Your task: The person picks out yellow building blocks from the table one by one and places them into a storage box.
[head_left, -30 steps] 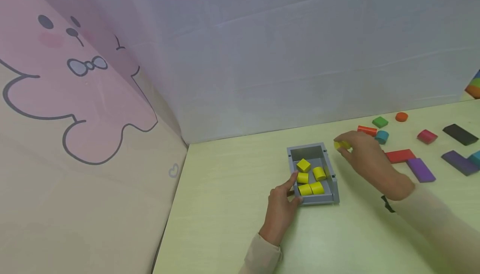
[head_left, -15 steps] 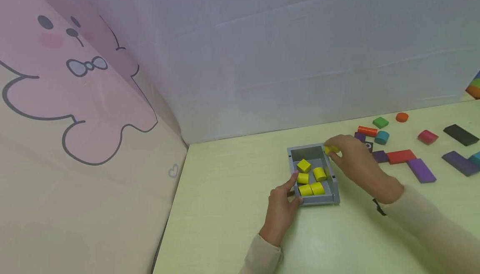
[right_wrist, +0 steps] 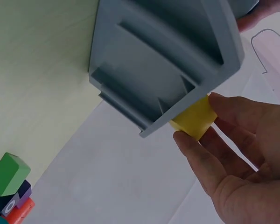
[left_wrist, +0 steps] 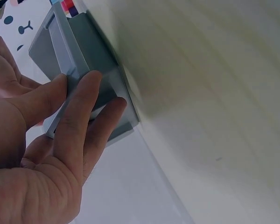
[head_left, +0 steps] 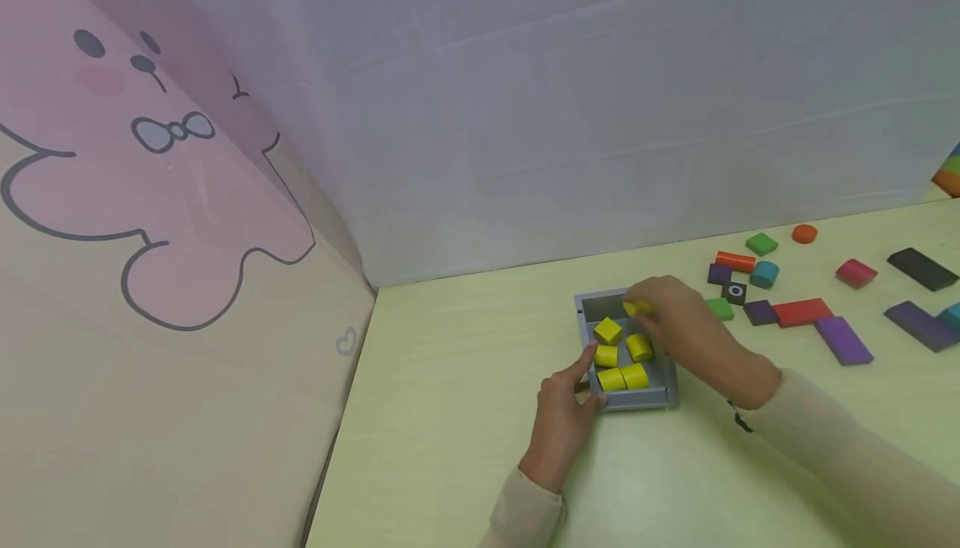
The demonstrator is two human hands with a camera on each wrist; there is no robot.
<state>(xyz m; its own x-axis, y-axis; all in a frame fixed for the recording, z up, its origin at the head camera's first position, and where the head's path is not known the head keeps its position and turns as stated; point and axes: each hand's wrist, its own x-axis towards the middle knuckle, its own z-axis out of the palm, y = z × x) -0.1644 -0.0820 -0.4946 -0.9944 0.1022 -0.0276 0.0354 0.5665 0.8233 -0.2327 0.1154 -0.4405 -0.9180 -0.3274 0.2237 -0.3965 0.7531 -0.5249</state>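
Note:
A grey plastic box (head_left: 636,399) stands on the table in the head view, holding several yellow blocks, among them a cube-like one (head_left: 607,331) and a cylinder (head_left: 639,347). My left hand (head_left: 558,415) grips the box's near left side; the left wrist view shows the thumb (left_wrist: 49,93) and fingers on either side of its wall. Over the far right part of the box, my right hand (head_left: 686,327) pinches another yellow block (right_wrist: 196,117) between thumb and fingertips. Part of the box's right wall is hidden behind that hand in the head view.
Right of the box lie loose coloured blocks: a green one (head_left: 719,309), a red one (head_left: 802,312), a purple one (head_left: 843,341), a black one (head_left: 922,269) and several more. A white cloth wall (head_left: 525,156) rises behind the table, and a bear-print cloth (head_left: 225,398) hangs at the left.
My right hand has moved left with the yellow block, from beside the box to over its inside. Green and dark blocks behind that hand have come into sight. The left hand stays put.

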